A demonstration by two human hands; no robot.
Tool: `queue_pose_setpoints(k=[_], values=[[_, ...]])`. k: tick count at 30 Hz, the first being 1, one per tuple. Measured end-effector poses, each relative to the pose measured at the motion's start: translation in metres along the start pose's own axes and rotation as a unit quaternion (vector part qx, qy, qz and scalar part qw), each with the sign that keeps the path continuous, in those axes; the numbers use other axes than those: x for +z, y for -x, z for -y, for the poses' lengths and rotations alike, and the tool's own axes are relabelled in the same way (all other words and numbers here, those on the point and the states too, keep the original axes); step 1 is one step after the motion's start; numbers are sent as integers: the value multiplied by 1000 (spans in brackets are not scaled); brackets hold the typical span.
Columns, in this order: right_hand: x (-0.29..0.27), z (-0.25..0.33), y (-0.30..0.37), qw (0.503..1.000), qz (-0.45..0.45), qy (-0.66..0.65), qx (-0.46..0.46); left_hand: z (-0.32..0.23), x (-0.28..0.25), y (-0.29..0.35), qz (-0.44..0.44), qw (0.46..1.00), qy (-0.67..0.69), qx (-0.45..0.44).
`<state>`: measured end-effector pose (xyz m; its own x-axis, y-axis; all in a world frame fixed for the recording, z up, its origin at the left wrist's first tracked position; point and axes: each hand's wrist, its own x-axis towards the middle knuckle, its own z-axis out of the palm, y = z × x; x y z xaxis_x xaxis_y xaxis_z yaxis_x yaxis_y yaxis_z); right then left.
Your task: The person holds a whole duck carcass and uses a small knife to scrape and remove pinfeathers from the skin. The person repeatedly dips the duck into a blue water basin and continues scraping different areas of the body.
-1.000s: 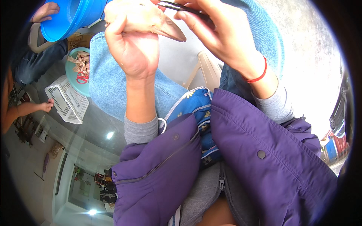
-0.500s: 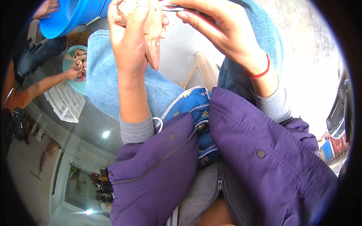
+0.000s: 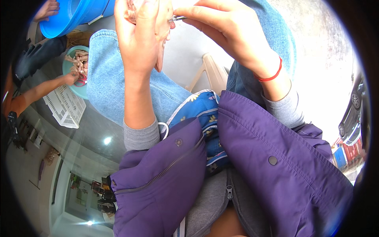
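At the top of the view, my left hand (image 3: pixel 138 51) is closed around a pale piece of raw poultry (image 3: pixel 162 27), which looks like a wing. One narrow end hangs down beside my wrist, and the upper part runs out of the frame. From the right, my right hand (image 3: pixel 237 35) pinches a pair of metal tweezers (image 3: pixel 177 18) between thumb and fingers. The tweezers' tips touch or nearly touch the poultry's skin; I cannot tell if they grip anything. A red string circles my right wrist.
Left of my knee, a co-worker's hand (image 3: pixel 71 78) holds red-handled scissors (image 3: pixel 81 81) over a teal bowl (image 3: pixel 81 93) of pale poultry pieces (image 3: pixel 82 59). A blue bucket (image 3: pixel 71 17) with another hand (image 3: pixel 48 10) at its edge, a white plastic basket (image 3: pixel 67 106) and a beige stool (image 3: pixel 215 73) stand around.
My right hand has shifted slightly left and down, bringing the tweezers' tips onto or close to the poultry. My left hand has turned a little. The co-worker's scissors have moved slightly left.
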<state>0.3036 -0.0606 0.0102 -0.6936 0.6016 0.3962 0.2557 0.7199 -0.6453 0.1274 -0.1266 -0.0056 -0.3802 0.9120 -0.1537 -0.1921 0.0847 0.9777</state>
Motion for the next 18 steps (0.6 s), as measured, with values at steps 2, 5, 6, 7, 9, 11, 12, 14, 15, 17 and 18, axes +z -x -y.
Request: queue_pose_setpoints(k=[2,5,6,7,9,11,12,14,15,17,18], values=[[1,-1,-1,1000,-23,0,-12,-1,2,0,-2,1000,1,-2],[3,-1,-1,999,-27,21,-30,-2,5,1,-15,1000,-4,1],[3,-1,-1,999,-28,26,-33,-3,6,2,-21,1000,-6,2],[3,-1,0,999,-28,26,-30,-4,6,3,-17,1000,-6,-9],[3,0,1,999,-27,30,-28,-7,5,5,-9,999,-6,-32],[1,1,1,999,-22,41,-29,-8,4,5,-5,999,-6,-50],[1,2,1,998,-18,46,-30,-8,4,4,-2,998,-6,-59],[-1,2,1,998,-9,58,-32,-5,4,1,11,999,7,-36],[-1,3,1,997,-5,63,-33,-3,3,0,18,999,13,-24],[-2,3,1,997,2,69,-33,0,2,0,13,999,15,-27],[-2,3,1,997,5,71,-32,1,2,1,10,999,16,-28]])
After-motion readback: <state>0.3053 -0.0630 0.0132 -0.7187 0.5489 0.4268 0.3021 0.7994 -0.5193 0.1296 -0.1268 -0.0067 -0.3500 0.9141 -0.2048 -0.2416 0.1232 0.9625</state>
